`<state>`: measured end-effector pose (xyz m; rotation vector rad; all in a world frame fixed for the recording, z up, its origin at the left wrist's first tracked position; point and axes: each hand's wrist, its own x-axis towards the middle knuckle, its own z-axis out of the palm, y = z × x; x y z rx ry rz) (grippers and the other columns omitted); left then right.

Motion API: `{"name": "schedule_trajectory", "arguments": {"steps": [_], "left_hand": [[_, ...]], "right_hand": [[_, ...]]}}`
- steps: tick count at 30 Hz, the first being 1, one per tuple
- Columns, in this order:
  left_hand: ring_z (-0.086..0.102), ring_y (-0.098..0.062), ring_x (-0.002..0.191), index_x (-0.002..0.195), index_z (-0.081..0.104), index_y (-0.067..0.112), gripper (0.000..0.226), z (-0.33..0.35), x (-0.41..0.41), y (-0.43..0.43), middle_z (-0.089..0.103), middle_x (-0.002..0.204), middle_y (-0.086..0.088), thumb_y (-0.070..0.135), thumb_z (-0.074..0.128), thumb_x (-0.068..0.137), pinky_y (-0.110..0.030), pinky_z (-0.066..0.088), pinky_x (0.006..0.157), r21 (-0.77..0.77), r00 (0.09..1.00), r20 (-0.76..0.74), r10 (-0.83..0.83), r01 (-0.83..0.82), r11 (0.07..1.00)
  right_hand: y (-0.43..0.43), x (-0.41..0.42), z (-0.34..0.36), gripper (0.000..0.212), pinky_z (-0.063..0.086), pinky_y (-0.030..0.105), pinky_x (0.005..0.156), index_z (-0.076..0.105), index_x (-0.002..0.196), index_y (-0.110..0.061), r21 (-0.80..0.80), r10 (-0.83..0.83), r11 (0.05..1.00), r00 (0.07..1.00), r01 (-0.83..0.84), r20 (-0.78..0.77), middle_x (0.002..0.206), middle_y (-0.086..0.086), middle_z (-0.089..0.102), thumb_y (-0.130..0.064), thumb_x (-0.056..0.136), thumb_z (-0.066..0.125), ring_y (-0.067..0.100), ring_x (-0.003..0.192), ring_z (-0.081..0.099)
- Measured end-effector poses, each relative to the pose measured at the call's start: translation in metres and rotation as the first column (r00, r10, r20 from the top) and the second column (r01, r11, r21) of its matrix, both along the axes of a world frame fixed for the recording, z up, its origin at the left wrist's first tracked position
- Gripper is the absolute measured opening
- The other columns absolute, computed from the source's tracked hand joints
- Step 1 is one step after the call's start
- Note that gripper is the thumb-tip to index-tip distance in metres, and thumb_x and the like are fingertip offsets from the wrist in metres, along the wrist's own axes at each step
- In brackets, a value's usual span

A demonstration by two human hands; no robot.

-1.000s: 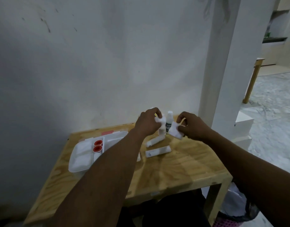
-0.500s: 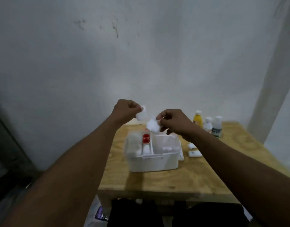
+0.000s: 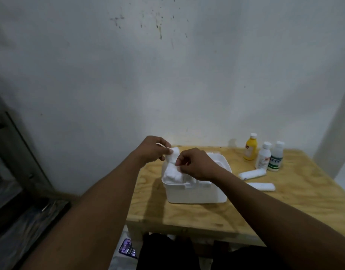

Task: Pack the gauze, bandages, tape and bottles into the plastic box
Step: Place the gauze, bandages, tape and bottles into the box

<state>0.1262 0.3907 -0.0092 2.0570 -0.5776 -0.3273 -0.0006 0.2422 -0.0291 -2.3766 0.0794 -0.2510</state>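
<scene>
- Plainly soft and light, the gauze pad (image 3: 172, 155) hangs just above the plastic box (image 3: 195, 193); it probably crumples, so pinch the edges.
- Left hand (image 3: 152, 150) fingers pinch its top; right hand (image 3: 195, 164) fingers pinch its side.
- Right of the fingers, on the desk (image 3: 284, 203): two bandage rolls (image 3: 252, 174), three bottles (image 3: 264, 154).
</scene>
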Motion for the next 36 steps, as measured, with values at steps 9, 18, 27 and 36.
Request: {"name": "schedule_trajectory", "arguments": {"steps": [9, 18, 27, 36], "left_hand": [[0.065, -0.017, 0.085, 0.089, 0.073, 0.024, 0.017, -0.028, 0.009, -0.016, 0.072, 0.092, -0.002, 0.02, 0.085, 0.078, -0.021, 0.045, 0.063, 0.162, 0.979, 0.205, -0.004, -0.03, 0.986], [0.066, -0.017, 0.092, 0.084, 0.079, 0.029, 0.017, -0.037, 0.011, -0.018, 0.074, 0.098, 0.001, 0.014, 0.073, 0.087, -0.023, 0.048, 0.073, 0.229, 0.93, 0.351, -0.11, 0.028, 0.973], [0.055, -0.03, 0.112, 0.091, 0.08, 0.038, 0.015, -0.052, 0.016, -0.022, 0.068, 0.115, -0.006, 0.028, 0.07, 0.092, -0.04, 0.039, 0.105, 0.393, 0.894, 0.418, -0.159, -0.02, 0.919], [0.066, -0.018, 0.108, 0.09, 0.082, 0.036, 0.017, -0.044, 0.02, -0.018, 0.076, 0.112, 0.004, 0.024, 0.07, 0.089, -0.036, 0.053, 0.096, 0.236, 0.939, 0.321, -0.122, 0.045, 0.971]], "right_hand": [[0.005, -0.005, -0.016, 0.023, 0.039, 0.02, 0.072, 0.077, 0.089, -0.018, -0.171, 0.047, 0.985, 0.989, -0.022, 0.141, 0.088, -0.005, 0.058, -0.008, 0.089, 0.056, 0.01, 0.077, 0.052], [0.009, -0.01, -0.021, 0.027, 0.051, 0.036, 0.086, 0.077, 0.101, -0.024, -0.343, 0.125, 0.936, 0.986, -0.079, 0.113, 0.11, -0.003, 0.069, -0.022, 0.085, 0.056, 0.016, 0.098, 0.057], [0.006, -0.01, -0.025, 0.029, 0.051, 0.043, 0.087, 0.076, 0.104, -0.025, -0.383, 0.129, 0.919, 0.989, -0.093, 0.071, 0.113, -0.004, 0.07, -0.024, 0.086, 0.052, 0.021, 0.1, 0.057], [0.0, -0.011, -0.018, 0.032, 0.05, 0.033, 0.084, 0.078, 0.1, -0.023, -0.251, 0.097, 0.967, 0.981, -0.052, 0.168, 0.101, -0.003, 0.074, -0.017, 0.085, 0.049, 0.016, 0.091, 0.06]]}}
